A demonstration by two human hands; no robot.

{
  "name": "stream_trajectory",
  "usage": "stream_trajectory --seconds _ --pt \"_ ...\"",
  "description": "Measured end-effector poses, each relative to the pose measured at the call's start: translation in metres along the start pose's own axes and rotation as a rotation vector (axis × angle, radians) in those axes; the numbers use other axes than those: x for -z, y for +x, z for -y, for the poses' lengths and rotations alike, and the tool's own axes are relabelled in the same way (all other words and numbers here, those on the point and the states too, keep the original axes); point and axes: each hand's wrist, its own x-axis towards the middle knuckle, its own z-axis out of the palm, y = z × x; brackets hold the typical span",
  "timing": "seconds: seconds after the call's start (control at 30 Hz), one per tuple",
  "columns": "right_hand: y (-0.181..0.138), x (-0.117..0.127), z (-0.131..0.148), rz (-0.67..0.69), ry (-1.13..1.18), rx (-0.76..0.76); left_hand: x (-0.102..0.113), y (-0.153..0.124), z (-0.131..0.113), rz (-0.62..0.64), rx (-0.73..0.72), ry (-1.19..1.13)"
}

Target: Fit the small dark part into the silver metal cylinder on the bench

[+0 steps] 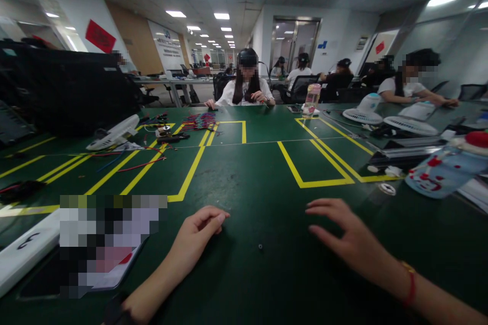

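My left hand (206, 226) rests low over the green table (251, 284), its thumb pressed against the curled fingers. Whatever that pinch holds, if anything, is too small to make out. Across from it, my right hand (345, 231) is held with thumb and fingers apart and nothing between them. On the tabletop between both hands lies a tiny dark ring-shaped piece (260, 247), touched by neither hand.
At left lie a phone-like slab (125, 264), partly blurred out, and a white bar (30, 249). Wires (200, 121) and a white fan part (114, 133) sit farther back. A blue bottle (438, 167) stands right, near fan heads (362, 114). A person (247, 86) sits opposite.
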Motion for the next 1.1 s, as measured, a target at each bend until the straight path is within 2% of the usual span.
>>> stream_trajectory --seconds 0.03,0.1,0.17,0.27,0.37,0.43,0.57,0.63,0.73,0.8,0.87,0.93,1.1 --pt "0.005 -0.011 0.022 0.151 0.115 0.005 0.001 0.000 0.000 0.007 -0.006 0.007" --pt "0.015 -0.032 0.055 0.260 0.209 0.035 0.002 -0.001 0.000 0.018 -0.015 0.021" --pt "0.023 -0.047 0.071 0.267 0.212 0.077 0.003 -0.002 0.000 0.023 -0.016 0.033" --pt "0.027 -0.052 0.070 0.235 0.207 0.094 0.003 -0.003 0.000 0.013 -0.014 0.029" --pt "0.024 -0.040 0.051 0.171 0.217 0.042 0.003 -0.002 0.001 0.008 -0.017 0.010" --pt "0.022 -0.024 0.032 0.072 0.172 0.027 0.002 -0.002 0.000 0.008 -0.015 0.009" --pt "0.021 0.026 -0.025 -0.354 -0.101 -0.020 0.001 -0.002 -0.004 0.006 -0.015 0.031" --pt "0.018 0.054 -0.061 -0.450 -0.243 -0.181 0.000 -0.003 -0.006 0.006 -0.019 0.034" --pt "0.003 0.082 -0.112 -0.310 -0.319 -0.545 0.000 -0.004 -0.007 0.007 -0.021 0.035" --pt "-0.011 0.089 -0.138 -0.203 -0.256 -0.706 -0.001 -0.004 -0.006 0.006 -0.022 0.035" --pt "-0.022 0.088 -0.154 -0.180 -0.181 -0.761 -0.001 -0.004 -0.005 0.005 -0.023 0.034" --pt "-0.027 0.085 -0.161 -0.226 -0.157 -0.784 0.000 -0.003 -0.005 0.003 -0.021 0.031" --pt "-0.024 0.085 -0.152 -0.284 -0.160 -0.759 0.001 -0.003 -0.004 0.015 -0.017 0.028"
